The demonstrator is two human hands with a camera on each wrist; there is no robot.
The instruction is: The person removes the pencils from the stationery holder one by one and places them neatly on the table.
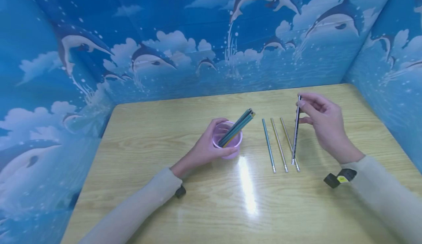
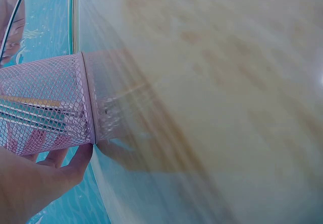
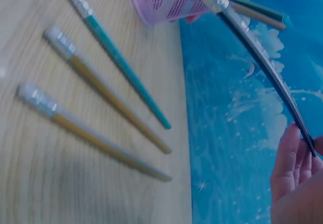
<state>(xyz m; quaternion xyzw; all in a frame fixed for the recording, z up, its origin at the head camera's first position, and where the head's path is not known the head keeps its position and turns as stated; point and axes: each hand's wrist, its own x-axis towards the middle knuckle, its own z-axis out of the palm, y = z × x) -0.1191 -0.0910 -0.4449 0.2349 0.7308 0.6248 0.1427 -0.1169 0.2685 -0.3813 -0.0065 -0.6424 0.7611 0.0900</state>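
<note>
Centrally, the left hand (image 1: 208, 143) curls its fingers around a pink mesh pencil cup (image 2: 50, 75), inside which a pencil bundle (image 1: 236, 129) leans. Opposite, the right hand's (image 1: 326, 118) fingers pinch a black pencil (image 1: 296, 134) near its upper end, eraser downward, beside three pencils (image 1: 279, 145), one teal and two gold, lying on the desk (image 1: 148, 137).

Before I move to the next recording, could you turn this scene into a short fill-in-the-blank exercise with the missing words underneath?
1. The left hand grips a mesh cup holding several ____.
2. The dark pencil is pinched by the person's ____.
3. Lying on the table are ____ loose pencils.
4. Of those loose pencils, ____ are gold-coloured.

Missing words: pencils; right hand; three; two.
</note>
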